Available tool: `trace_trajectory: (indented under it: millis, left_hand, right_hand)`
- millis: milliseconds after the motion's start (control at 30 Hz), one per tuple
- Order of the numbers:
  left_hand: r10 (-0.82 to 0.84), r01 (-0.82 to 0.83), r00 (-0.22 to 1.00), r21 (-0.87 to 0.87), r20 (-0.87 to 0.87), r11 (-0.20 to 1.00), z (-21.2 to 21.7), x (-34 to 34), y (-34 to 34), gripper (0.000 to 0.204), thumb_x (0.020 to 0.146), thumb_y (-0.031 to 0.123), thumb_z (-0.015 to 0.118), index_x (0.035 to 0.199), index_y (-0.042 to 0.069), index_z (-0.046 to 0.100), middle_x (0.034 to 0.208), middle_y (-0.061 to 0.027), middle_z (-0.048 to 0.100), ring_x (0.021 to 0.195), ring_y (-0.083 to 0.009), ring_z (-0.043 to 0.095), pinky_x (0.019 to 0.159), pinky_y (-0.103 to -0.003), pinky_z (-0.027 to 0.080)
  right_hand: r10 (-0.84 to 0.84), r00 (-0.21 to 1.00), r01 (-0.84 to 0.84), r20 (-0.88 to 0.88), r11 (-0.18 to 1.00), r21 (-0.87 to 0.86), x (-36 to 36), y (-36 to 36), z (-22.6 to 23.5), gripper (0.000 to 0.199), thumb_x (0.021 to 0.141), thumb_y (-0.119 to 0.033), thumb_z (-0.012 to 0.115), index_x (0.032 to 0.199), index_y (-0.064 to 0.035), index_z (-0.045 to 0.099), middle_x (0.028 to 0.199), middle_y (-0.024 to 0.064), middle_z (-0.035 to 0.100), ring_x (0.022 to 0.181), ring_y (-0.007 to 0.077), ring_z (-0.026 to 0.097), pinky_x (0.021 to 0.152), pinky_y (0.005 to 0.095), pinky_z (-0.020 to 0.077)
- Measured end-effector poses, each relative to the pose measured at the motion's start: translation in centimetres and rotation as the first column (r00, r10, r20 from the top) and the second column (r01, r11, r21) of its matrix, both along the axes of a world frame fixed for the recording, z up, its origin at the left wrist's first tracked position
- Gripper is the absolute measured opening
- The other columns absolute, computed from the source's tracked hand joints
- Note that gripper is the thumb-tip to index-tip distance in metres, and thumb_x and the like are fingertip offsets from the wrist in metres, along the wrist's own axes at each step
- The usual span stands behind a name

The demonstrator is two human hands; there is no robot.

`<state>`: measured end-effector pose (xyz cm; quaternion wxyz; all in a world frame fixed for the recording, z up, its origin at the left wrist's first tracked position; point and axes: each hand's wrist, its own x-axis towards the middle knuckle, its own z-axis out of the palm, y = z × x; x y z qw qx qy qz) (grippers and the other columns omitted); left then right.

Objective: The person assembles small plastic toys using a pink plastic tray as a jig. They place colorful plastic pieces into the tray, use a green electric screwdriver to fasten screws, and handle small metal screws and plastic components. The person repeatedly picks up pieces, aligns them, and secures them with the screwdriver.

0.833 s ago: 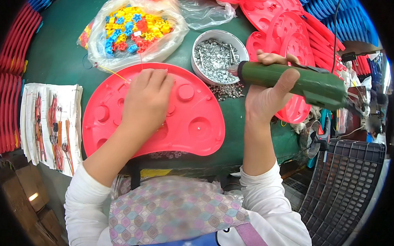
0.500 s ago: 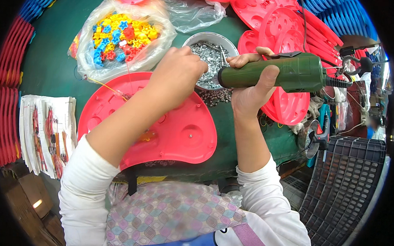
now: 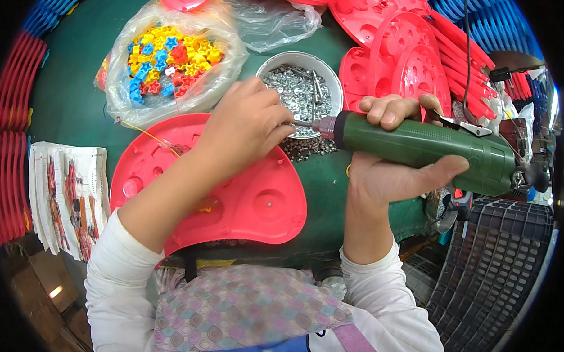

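My right hand grips a green electric screwdriver, held nearly level with its bit pointing left. At the tip of the bit, the fingers of my left hand are pinched together; whatever small piece they hold is hidden. Both hands are above the table beside a white bowl of loose screws. Under my left forearm lies a red plastic panel with round recesses and posts. A thin yellow wire runs to its upper left part.
A clear bag of yellow, blue and red star-shaped pieces stands at the far left. More red panels are stacked at the far right. Small dark metal parts lie by the bowl. Papers with wired parts sit at the left edge.
The screwdriver has moved right and slightly down and is tilted a little, so its bit now shows meeting my left fingertips. My left hand stays beside the bowl.
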<state>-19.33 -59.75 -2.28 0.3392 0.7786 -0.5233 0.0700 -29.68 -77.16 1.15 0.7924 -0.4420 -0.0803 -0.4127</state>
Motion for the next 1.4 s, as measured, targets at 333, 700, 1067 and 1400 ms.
trace_trajectory:
  millis: [333, 700, 1067, 1400]
  left_hand:
    - [0.111, -0.112, 0.993, -0.022, -0.031, 0.994, -0.1, -2.6, 6.8, 0.024, 0.072, 0.006, 0.085, 0.090, 0.005, 0.070, 0.085, -0.0071, 0.062, 0.088, -0.0284, 0.059, 0.077, -0.040, 0.052]
    - [0.186, -0.182, 0.981, -0.067, 0.060, 0.981, -0.6, -2.7, 8.6, 0.015, 0.075, 0.010, 0.078, 0.086, 0.007, 0.069, 0.087, -0.0059, 0.061, 0.090, -0.0265, 0.058, 0.080, -0.039, 0.052]
    - [0.298, -0.300, 0.954, -0.043, -0.037, 0.953, -1.9, -2.6, 8.6, 0.012, 0.080, 0.009, 0.077, 0.090, 0.008, 0.070, 0.087, -0.0049, 0.061, 0.088, -0.0254, 0.059, 0.078, -0.038, 0.053]
    - [0.268, -0.285, 0.941, -0.058, -0.208, 0.957, -2.2, -2.4, 8.7, 0.015, 0.081, 0.006, 0.079, 0.095, 0.006, 0.072, 0.087, -0.0080, 0.062, 0.087, -0.0276, 0.059, 0.078, -0.039, 0.051]
  right_hand:
    - [0.210, 0.977, -0.202, 0.047, 0.970, -0.132, 1.0, 5.4, -0.9, 0.097, 0.086, -0.091, 0.043, 0.133, -0.0075, 0.053, 0.081, 0.0074, 0.061, 0.076, 0.0220, 0.060, 0.078, 0.0424, 0.0538]
    - [0.241, 0.968, -0.220, 0.072, 0.950, -0.223, 1.6, 7.2, -1.1, 0.094, 0.086, -0.084, 0.054, 0.134, -0.0039, 0.047, 0.084, 0.0117, 0.064, 0.078, 0.0241, 0.064, 0.079, 0.0452, 0.0576]
    - [0.131, 0.983, -0.156, -0.131, 0.967, -0.202, 2.4, 7.4, -1.7, 0.088, 0.087, -0.076, 0.066, 0.133, -0.0034, 0.044, 0.087, 0.0112, 0.065, 0.081, 0.0233, 0.067, 0.082, 0.0461, 0.0587]
    - [0.172, 0.956, -0.239, -0.238, 0.926, -0.292, 4.1, 7.0, -2.0, 0.081, 0.090, -0.079, 0.054, 0.123, -0.0056, 0.047, 0.083, 0.0116, 0.062, 0.078, 0.0233, 0.063, 0.081, 0.0445, 0.0566]
